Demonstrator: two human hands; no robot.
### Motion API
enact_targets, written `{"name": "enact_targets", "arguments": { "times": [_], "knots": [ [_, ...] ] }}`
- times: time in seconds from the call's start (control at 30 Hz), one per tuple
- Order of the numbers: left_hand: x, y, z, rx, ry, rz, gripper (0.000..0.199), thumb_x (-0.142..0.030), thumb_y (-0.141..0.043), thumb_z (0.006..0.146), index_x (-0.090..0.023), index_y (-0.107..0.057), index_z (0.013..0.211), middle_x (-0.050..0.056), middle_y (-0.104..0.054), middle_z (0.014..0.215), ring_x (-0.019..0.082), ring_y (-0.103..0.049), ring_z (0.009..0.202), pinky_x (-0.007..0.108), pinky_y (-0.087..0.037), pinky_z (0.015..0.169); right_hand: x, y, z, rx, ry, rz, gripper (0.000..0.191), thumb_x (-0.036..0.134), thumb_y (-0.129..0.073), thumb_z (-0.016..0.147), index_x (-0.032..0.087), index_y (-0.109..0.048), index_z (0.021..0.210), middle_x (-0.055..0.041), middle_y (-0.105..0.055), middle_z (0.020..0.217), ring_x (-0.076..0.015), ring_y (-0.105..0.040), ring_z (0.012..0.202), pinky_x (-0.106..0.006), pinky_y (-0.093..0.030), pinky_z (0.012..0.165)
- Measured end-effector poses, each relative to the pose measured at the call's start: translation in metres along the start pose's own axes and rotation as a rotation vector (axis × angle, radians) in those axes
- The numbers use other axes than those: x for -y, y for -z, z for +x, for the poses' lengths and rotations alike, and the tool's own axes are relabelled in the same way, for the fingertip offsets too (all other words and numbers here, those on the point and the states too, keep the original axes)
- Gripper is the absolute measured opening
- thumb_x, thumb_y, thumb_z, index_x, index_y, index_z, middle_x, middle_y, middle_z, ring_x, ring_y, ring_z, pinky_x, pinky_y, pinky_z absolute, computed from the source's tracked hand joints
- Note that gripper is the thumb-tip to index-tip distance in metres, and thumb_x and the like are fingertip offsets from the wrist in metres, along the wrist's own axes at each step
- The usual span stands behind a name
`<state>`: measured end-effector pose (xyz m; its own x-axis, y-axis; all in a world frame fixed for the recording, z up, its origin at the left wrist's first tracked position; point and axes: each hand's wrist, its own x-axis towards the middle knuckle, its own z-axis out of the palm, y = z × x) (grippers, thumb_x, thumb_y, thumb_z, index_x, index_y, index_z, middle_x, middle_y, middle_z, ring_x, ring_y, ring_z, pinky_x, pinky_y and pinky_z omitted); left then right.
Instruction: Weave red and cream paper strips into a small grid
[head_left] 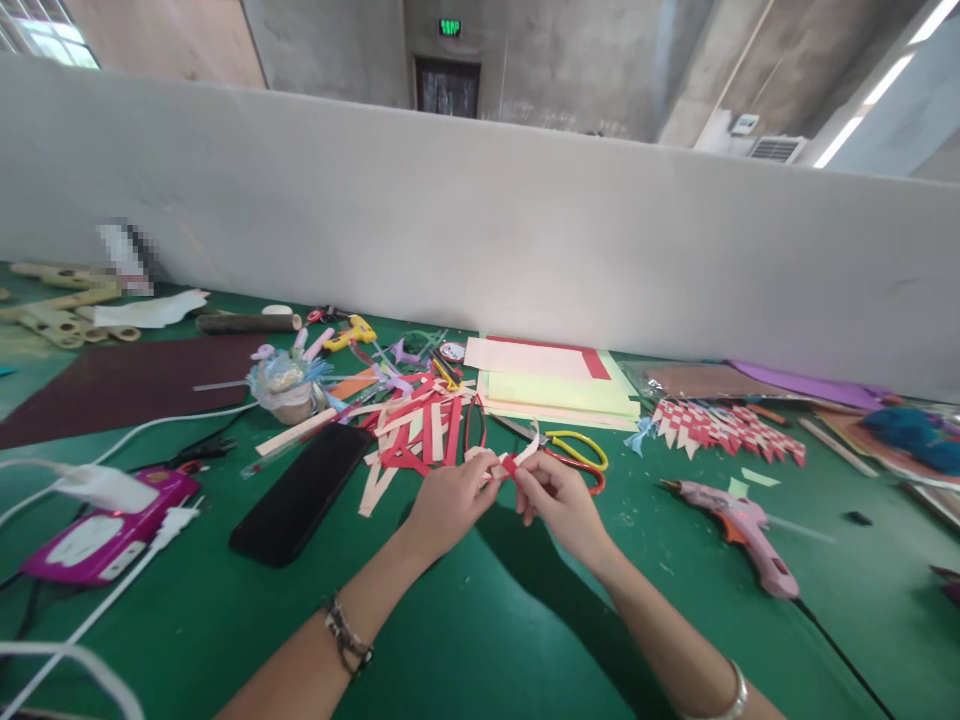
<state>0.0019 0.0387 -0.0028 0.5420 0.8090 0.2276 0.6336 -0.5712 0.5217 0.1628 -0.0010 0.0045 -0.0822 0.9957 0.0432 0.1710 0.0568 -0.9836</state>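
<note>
Between my fingertips, low over the green table, are red and pale pink paper strips (pixel 509 464) folded or woven into one another. My left hand (pixel 450 500) pinches their left side, its fingers pressed together. On the right side my right hand (pixel 561 500) grips the strips with thumb and curled fingers; a pale strip end sticks up above it. Scissors (pixel 581 445) with yellow and red handles lie just beyond my right hand. A heap of loose red and pale paper strips (pixel 420 425) spreads beyond my left hand. The fingers partly hide the held piece.
A black phone (pixel 304 495) and a magenta power strip (pixel 112 530) with white cables lie to the left. At right are a pink glue gun (pixel 739 530) and a red-and-white woven paper piece (pixel 727 432). Coloured paper sheets (pixel 555 385) lie near the white partition (pixel 480 230).
</note>
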Motion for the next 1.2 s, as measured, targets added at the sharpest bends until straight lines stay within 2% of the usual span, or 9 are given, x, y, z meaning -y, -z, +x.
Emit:
{"name": "enact_targets", "arguments": {
  "times": [0.17, 0.33, 0.7, 0.9, 1.03, 1.2],
  "knots": [
    [-0.002, -0.006, -0.004, 0.028, -0.03, -0.065, 0.023, -0.039, -0.041, 0.086, -0.021, -0.052, 0.095, -0.004, -0.059, 0.061, 0.014, -0.059, 0.055, 0.021, -0.036, 0.051, -0.016, -0.002, -0.012, -0.095, 0.069, 0.045, 0.031, 0.047, -0.049, 0.081, 0.018, -0.052, 0.072, 0.003, -0.052, 0.057, -0.0099, -0.051, 0.047, -0.023, -0.043, 0.048],
    [-0.005, -0.015, -0.013, -0.028, -0.048, -0.139, 0.027, -0.04, -0.036, 0.089, -0.019, -0.053, 0.092, -0.003, -0.059, 0.063, 0.012, -0.058, 0.054, 0.02, -0.038, 0.053, -0.028, -0.005, -0.023, -0.177, 0.106, 0.035, 0.031, 0.047, -0.048, 0.082, 0.018, -0.051, 0.07, 0.0036, -0.048, 0.056, -0.0098, -0.049, 0.046, -0.024, -0.041, 0.048],
    [-0.011, -0.025, -0.032, -0.181, -0.118, -0.056, 0.019, -0.033, -0.043, 0.086, -0.019, -0.055, 0.092, 0.001, -0.067, 0.076, 0.013, -0.062, 0.059, 0.021, -0.043, 0.057, -0.039, -0.012, -0.034, -0.094, 0.187, 0.024, 0.032, 0.049, -0.047, 0.082, 0.018, -0.052, 0.075, 0.0046, -0.047, 0.055, -0.0097, -0.048, 0.043, -0.023, -0.039, 0.044],
    [-0.01, -0.028, -0.033, -0.265, -0.13, -0.012, 0.02, -0.035, -0.042, 0.087, -0.019, -0.052, 0.091, 0.001, -0.067, 0.077, 0.012, -0.062, 0.06, 0.02, -0.043, 0.057, -0.038, -0.013, -0.035, -0.102, 0.208, 0.044, 0.034, 0.051, -0.043, 0.083, 0.02, -0.045, 0.069, 0.0048, -0.046, 0.054, -0.0096, -0.048, 0.042, -0.023, -0.037, 0.042],
    [-0.008, -0.027, -0.032, -0.273, -0.159, 0.005, 0.02, -0.037, -0.046, 0.085, -0.02, -0.053, 0.091, -0.001, -0.065, 0.074, 0.012, -0.061, 0.06, 0.021, -0.043, 0.058, -0.039, -0.013, -0.036, -0.094, 0.2, 0.04, 0.034, 0.053, -0.045, 0.082, 0.02, -0.047, 0.07, 0.0049, -0.046, 0.053, -0.0097, -0.047, 0.041, -0.023, -0.037, 0.041],
    [-0.008, -0.025, -0.032, -0.272, -0.209, -0.005, 0.019, -0.036, -0.044, 0.086, -0.019, -0.052, 0.088, 0.001, -0.061, 0.082, 0.011, -0.057, 0.061, 0.021, -0.042, 0.059, -0.039, -0.013, -0.037, -0.098, 0.192, 0.045, 0.034, 0.052, -0.045, 0.082, 0.02, -0.046, 0.07, 0.0058, -0.045, 0.053, -0.009, -0.044, 0.04, -0.023, -0.035, 0.041]
  ]
}}
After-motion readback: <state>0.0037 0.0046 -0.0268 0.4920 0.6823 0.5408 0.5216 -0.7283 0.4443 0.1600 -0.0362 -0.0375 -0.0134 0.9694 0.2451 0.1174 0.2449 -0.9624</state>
